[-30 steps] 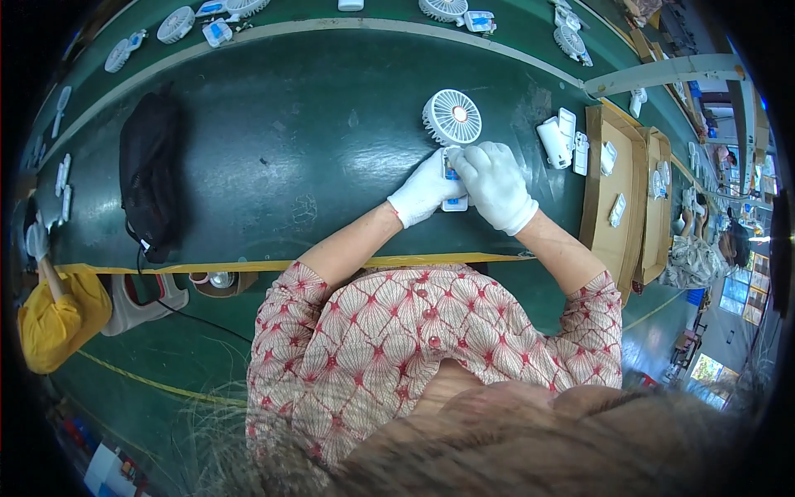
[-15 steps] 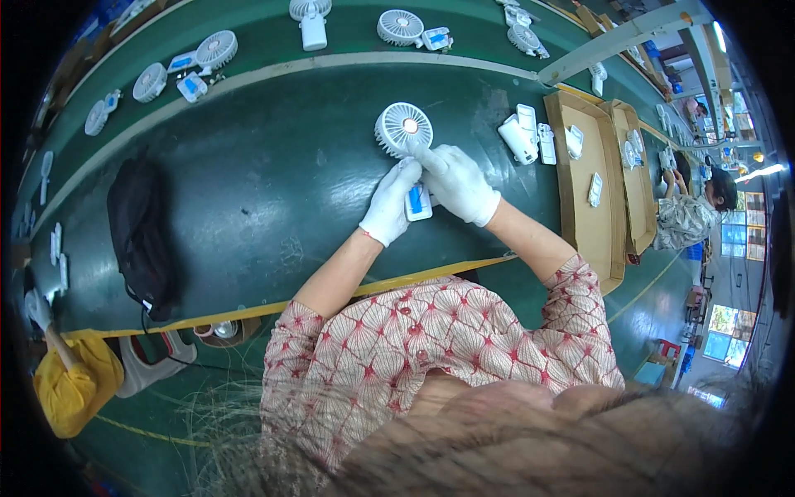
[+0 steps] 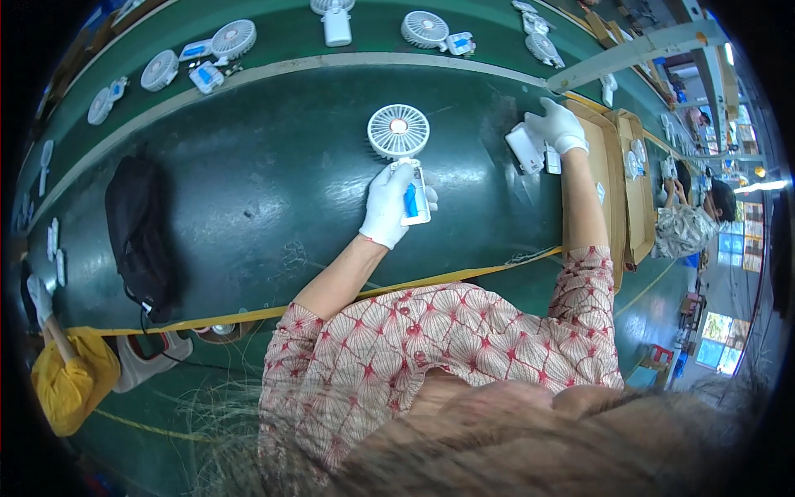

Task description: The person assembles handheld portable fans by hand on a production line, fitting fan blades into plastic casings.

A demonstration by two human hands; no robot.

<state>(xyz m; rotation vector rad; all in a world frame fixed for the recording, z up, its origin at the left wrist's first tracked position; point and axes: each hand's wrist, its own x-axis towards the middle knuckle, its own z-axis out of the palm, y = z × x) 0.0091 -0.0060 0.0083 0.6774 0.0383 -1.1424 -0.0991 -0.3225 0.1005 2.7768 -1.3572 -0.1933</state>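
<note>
Head view: my left hand (image 3: 387,203) has its fingers wrapped round the opened handle (image 3: 421,207) of the white fan (image 3: 398,131), over the worktop (image 3: 273,166); if I tip it, the blue part (image 3: 411,200) could slip out. My right hand (image 3: 559,128) is at the white casing (image 3: 524,149) near the cardboard tray (image 3: 617,166); whether it grips, I cannot tell; a careless brush could knock that away.

Factory workshop: green workbench (image 3: 248,248), several open-cased handheld fans (image 3: 398,131), co-workers (image 3: 686,232) alongside.

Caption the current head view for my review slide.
Left hand holds a white fan, handle open; right hand is by white casings near a cardboard tray.
</note>
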